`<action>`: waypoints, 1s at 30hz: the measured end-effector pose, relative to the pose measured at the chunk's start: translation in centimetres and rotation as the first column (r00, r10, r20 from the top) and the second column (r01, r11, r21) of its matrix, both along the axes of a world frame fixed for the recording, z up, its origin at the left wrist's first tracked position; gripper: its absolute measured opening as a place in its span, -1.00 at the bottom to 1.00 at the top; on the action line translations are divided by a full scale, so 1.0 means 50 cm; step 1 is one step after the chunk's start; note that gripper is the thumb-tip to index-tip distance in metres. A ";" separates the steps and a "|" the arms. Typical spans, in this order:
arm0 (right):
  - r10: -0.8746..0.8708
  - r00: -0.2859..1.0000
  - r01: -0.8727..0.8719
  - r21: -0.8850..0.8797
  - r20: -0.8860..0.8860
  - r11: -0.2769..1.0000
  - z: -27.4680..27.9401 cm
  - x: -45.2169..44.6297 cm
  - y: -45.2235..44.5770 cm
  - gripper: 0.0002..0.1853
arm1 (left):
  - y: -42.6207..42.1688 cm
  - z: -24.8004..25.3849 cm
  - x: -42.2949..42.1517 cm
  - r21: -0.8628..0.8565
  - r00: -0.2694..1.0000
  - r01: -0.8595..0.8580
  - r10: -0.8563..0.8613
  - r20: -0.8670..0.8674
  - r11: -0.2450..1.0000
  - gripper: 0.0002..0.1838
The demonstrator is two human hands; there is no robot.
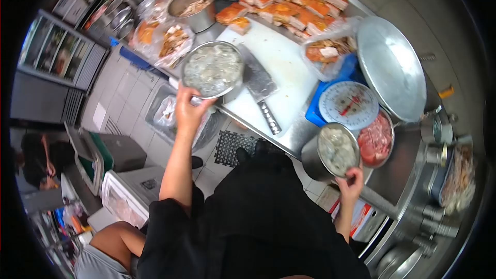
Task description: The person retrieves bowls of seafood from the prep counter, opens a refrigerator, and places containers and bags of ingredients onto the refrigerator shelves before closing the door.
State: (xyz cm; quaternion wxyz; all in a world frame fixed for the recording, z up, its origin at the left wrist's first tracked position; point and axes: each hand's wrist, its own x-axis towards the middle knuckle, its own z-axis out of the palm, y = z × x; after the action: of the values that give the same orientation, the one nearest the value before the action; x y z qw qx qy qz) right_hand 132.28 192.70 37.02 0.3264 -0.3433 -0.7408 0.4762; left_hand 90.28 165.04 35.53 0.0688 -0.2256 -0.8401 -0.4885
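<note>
One steel worktop (293, 137): is running across the middle of the view, before the person.
White cutting board (294, 75): is lying on the worktop, with browned meat slabs (287, 13) massing at its far end.
Large basin (392, 72): is sitting at the right, just beyond a dial scale (330, 106).
Pot work: is, by judgement, standing partway; both pots are holding their loads, so filling is appearing done, while neither pot is being released or emptied. Whatever else is remaining, the view is not showing.
Left pot (235, 91): is gleaming dull grey, brimming nearly to its rim, and overlapping the board's near-left corner in the view; resting or lifted, one cannot tell.
Right pot (311, 159): is showing smooth metal walls at the worktop's near edge, just beside the scale and a bowl of red meat (374, 139); its support is remaining unclear.
Cleaver (262, 90): is lying on the board between the pots, its handle pointing nearward.
Left hand (190, 109): is gripping the left pot's near rim, thumb and fingers closing narrowly.
Right hand (352, 183): is holding the right pot by its near-right edge.
Pale pieces (213, 67): are heaping in both pots, glistening, translucent, greyish white, perhaps shellfish; individual outlines are blurring.
</note>
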 end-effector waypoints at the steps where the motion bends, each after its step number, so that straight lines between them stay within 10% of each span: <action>1: 0.021 1.000 -0.021 -0.014 -0.003 1.000 0.012 0.012 0.010 -0.62 | -0.004 -0.006 0.009 -0.029 0.999 -0.002 0.001 -0.047 1.000 -0.55; 11: 0.321 0.929 -0.335 -0.050 -0.184 0.941 0.058 -0.203 0.055 -0.54 | -0.026 0.033 0.015 -0.073 0.991 0.054 -0.045 0.122 0.996 -0.42; 14: 0.381 0.890 -0.410 -0.075 -0.251 0.909 0.046 -0.283 0.041 -0.56 | -0.038 0.012 0.000 -0.056 0.990 0.039 -0.046 -0.130 0.998 -0.44; 19: 0.477 0.830 -0.501 -0.011 -0.288 0.865 0.087 -0.399 -0.012 -0.58 | -0.072 0.008 -0.025 -0.058 0.993 0.082 -0.086 -0.085 0.995 -0.45; 30: 0.420 0.812 -0.360 0.220 -0.404 0.907 0.096 -0.722 -0.251 -0.60 | -0.139 0.038 -0.114 -0.065 0.920 0.379 -0.383 -0.082 0.923 -0.48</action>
State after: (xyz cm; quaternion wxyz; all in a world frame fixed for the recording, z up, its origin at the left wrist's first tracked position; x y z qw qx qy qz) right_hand 96.20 180.14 41.81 0.4034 -0.0439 -0.7315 0.5480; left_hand 84.60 158.08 37.41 0.0060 -0.4088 -0.7874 -0.4614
